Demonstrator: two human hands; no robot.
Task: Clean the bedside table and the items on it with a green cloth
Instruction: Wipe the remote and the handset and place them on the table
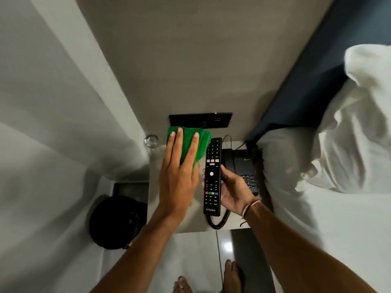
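Note:
My left hand [178, 176] lies flat, fingers spread, pressing a folded green cloth [202, 144] onto the far left part of the pale bedside table [155, 187]. In my right hand [233, 192] I hold a long black remote control [212, 176], buttons up, lifted just above the table's middle. A black desk phone [243, 166] sits on the right side of the table, partly hidden behind my right hand. Its coiled cord [220, 223] loops near the front edge.
An empty drinking glass [151, 141] stands at the table's back left corner. A black switch panel [201, 119] is on the wall behind. A black bin [116, 222] stands on the floor to the left. The bed with white bedding [338, 176] adjoins on the right.

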